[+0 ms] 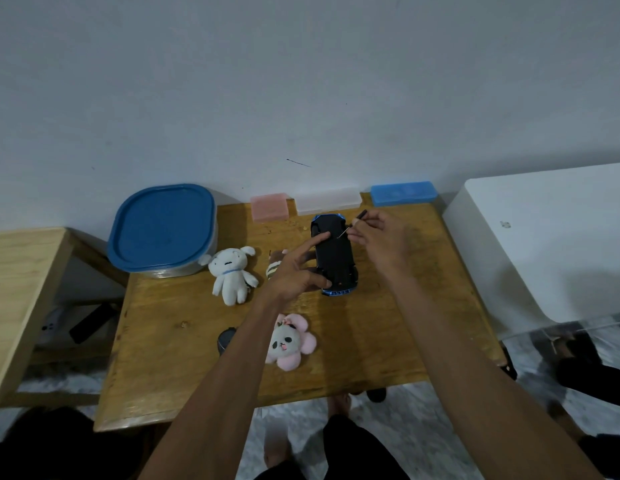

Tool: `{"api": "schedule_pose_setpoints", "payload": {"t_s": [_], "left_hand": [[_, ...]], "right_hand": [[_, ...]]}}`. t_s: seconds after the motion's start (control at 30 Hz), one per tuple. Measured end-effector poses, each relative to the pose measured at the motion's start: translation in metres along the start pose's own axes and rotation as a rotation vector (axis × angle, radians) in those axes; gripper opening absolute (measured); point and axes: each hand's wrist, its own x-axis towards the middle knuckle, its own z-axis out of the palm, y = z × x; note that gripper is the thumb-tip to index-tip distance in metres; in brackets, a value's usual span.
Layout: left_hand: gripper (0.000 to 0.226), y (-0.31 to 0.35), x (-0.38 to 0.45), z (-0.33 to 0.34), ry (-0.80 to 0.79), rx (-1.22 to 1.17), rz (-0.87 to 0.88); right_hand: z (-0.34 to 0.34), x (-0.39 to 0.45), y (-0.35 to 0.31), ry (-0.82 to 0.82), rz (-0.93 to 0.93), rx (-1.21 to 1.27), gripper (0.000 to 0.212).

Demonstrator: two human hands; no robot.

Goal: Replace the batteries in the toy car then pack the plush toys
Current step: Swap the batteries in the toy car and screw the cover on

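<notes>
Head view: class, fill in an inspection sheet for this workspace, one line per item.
Surface: worn wooden table, against a pale wall.
Job's things: blue toy car upside down, black underside showing; thin dark screwdriver tip at it; white plush dog; pink-petalled panda plush; striped plush, partly hidden.
Clutter: blue-lidded tub; pink, clear and blue plastic cases; dark round object.
Grip: left hand holds car; right hand pinches screwdriver.
Cables: nothing seen.
Surroundings: white box, wooden bench.

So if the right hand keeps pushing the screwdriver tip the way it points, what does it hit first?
Most likely the car's black underside: the right hand angles the screwdriver down-left at it, near the left hand's forefinger. Contact is unclear.
</notes>
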Motion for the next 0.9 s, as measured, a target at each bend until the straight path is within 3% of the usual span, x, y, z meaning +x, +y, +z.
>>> {"api": "schedule_pose_setpoints", "payload": {"t_s": [0.27, 0.57, 0.7, 0.9], "left_hand": [[0.095, 0.000, 0.000, -0.004, 0.002, -0.008, 0.015], [0.091, 0.003, 0.000, -0.004, 0.019, -0.037, -0.012], [0.090, 0.004, -0.002, -0.006, 0.011, -0.049, -0.015], [0.089, 0.005, -0.003, -0.007, 0.004, -0.041, -0.014]], "right_hand": [[0.004, 0.004, 0.004, -0.014, -0.043, -0.033, 0.008], [0.013, 0.004, 0.010, -0.041, -0.378, -0.387, 0.013], [0.012, 0.001, 0.007, -0.036, -0.437, -0.393, 0.033], [0.010, 0.000, 0.007, -0.040, -0.482, -0.388, 0.024]]}}
